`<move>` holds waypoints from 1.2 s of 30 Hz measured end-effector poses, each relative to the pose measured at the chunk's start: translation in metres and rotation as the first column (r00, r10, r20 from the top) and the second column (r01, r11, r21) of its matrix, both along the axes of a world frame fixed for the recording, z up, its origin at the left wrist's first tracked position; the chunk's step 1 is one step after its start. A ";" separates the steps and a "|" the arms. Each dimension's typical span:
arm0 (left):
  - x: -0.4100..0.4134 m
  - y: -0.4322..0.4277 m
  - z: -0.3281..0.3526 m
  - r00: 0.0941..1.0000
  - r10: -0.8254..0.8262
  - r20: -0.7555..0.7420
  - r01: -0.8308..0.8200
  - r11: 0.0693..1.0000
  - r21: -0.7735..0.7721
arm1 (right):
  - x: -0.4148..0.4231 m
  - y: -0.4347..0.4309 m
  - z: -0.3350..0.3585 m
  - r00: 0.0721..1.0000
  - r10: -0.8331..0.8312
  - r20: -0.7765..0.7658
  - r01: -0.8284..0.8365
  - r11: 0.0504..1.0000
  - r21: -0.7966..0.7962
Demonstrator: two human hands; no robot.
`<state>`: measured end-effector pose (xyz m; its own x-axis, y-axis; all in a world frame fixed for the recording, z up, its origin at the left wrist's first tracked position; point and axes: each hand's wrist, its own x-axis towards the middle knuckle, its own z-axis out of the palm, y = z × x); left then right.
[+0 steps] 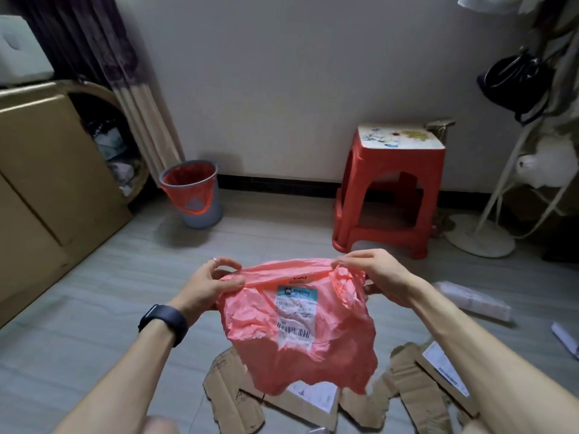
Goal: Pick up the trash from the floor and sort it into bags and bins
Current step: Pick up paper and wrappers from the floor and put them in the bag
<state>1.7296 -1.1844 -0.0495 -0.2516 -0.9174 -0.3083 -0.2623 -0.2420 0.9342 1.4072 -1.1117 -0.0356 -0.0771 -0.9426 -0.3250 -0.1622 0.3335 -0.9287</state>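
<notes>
While it hangs crumpled above torn cardboard [313, 402], the pink bag [297, 327] shows a white barcode label [294, 311]; our left hand [210, 283] and right hand [372, 270] pinch its top edge, bin [194, 195] and stool [391, 189] beyond.

- Pinching the top edge of a pink mailer bag [332, 339] with left hand [213, 285] and right hand [372, 274], label facing up.
- Below, on the floor [94, 308], torn flattened cardboard [238, 399].
- By the wall, grey bin [202, 213] with red liner; red stool [388, 189] well apart.
</notes>
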 end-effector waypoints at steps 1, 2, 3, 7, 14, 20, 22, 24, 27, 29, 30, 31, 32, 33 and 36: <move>-0.001 0.000 0.000 1.000 0.014 -0.018 -0.014 1.000 -0.005 | 0.000 -0.001 -0.002 0.998 -0.023 -0.052 0.021 0.999 -0.044; -0.001 -0.001 0.000 0.999 0.024 -0.031 -0.024 1.000 -0.003 | 0.001 -0.002 -0.003 0.996 -0.058 -0.074 0.053 0.995 -0.080; 0.000 -0.001 0.000 0.999 0.018 -0.032 -0.018 1.000 0.001 | 0.003 -0.003 -0.003 0.994 -0.093 -0.063 0.087 0.991 -0.097; 0.003 -0.005 -0.001 0.998 0.030 0.061 -0.029 0.999 -0.014 | 0.002 -0.005 -0.004 0.997 -0.037 -0.067 0.035 0.999 -0.032; 0.008 -0.009 -0.006 0.968 0.113 0.226 -0.054 0.966 -0.253 | 0.005 -0.009 -0.007 0.982 -0.047 -0.183 0.029 0.994 -0.103; 0.012 -0.009 -0.004 0.975 0.111 0.193 -0.067 0.972 -0.224 | 0.001 -0.013 -0.006 0.999 -0.038 -0.038 0.036 0.997 -0.075; 0.012 -0.008 0.002 0.981 0.094 0.170 -0.053 0.971 -0.233 | 0.000 -0.016 -0.006 0.995 -0.103 -0.014 0.100 0.987 -0.125; 0.010 -0.004 0.005 0.987 0.056 0.153 -0.028 0.984 -0.179 | 0.000 -0.016 -0.006 0.989 -0.142 0.035 0.146 0.978 -0.149; 0.010 0.002 0.011 0.998 0.023 0.052 -0.022 1.000 -0.020 | 0.006 -0.017 -0.005 0.982 -0.140 0.125 0.151 0.985 -0.081; 0.013 0.003 0.016 0.995 0.066 -0.071 -0.061 0.996 0.066 | 0.011 -0.019 -0.002 0.968 -0.152 0.202 0.160 0.987 -0.023; 0.016 0.002 0.017 0.988 0.071 -0.135 -0.057 0.992 0.109 | 0.011 -0.020 0.000 0.951 -0.162 0.262 0.169 0.986 -0.005; 0.018 0.003 0.017 0.982 0.058 -0.180 -0.034 0.990 0.137 | 0.011 -0.020 0.002 0.935 -0.165 0.314 0.173 0.985 0.003; 0.020 0.002 0.017 0.980 0.035 -0.196 -0.006 0.989 0.147 | 0.009 -0.019 0.003 0.927 -0.155 0.341 0.167 0.986 -0.005; 0.022 0.002 0.016 0.982 0.011 -0.189 0.016 0.990 0.141 | 0.007 -0.019 0.004 0.933 -0.133 0.336 0.150 0.988 -0.027; 0.024 0.002 0.011 0.977 0.003 -0.212 0.017 0.995 0.095 | 0.005 -0.017 -0.001 0.969 -0.088 0.231 0.112 0.989 -0.093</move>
<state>1.7536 -1.1829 -0.0380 -0.3271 -0.8841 -0.3338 -0.0627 -0.3322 0.9411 1.4120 -1.1286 -0.0362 -0.1089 -0.9633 -0.2452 0.0845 0.2368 -0.9679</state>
